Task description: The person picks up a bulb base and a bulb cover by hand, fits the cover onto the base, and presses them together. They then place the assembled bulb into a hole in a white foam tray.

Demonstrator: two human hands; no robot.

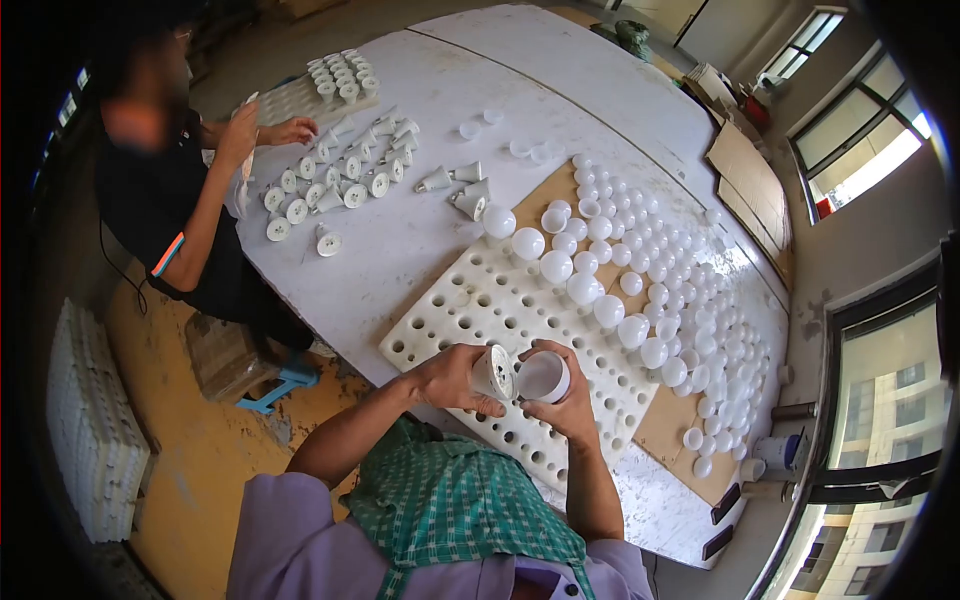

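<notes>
The left hand (448,380) is closed around a white base (492,372), with the fingers curled under it and the thumb on top. The right hand (565,400) is closed as well and cups a white dome (543,378) from its right side and from below. Both hands are over the near edge of the table (420,240), above the near part of a foam tray (470,310) full of round holes.

The relation I watch is this one: the dome lies directly to the right of the base. The two are touching or just apart, I cannot tell which. The long axis of the base runs about left to right, along the near edge. Its wide end seems to face the open mouth of the dome, which is turned to the left and a little upward.

Beyond the hands, a row of bulbs (556,266) stands in the holes along the far side of the tray. Past them, many loose domes (680,270) lie on cardboard (560,190) toward the right edge of the table. At the far left corner another person works, one hand (290,130) near a group of more bases (340,180), well apart from my two hands.
</notes>
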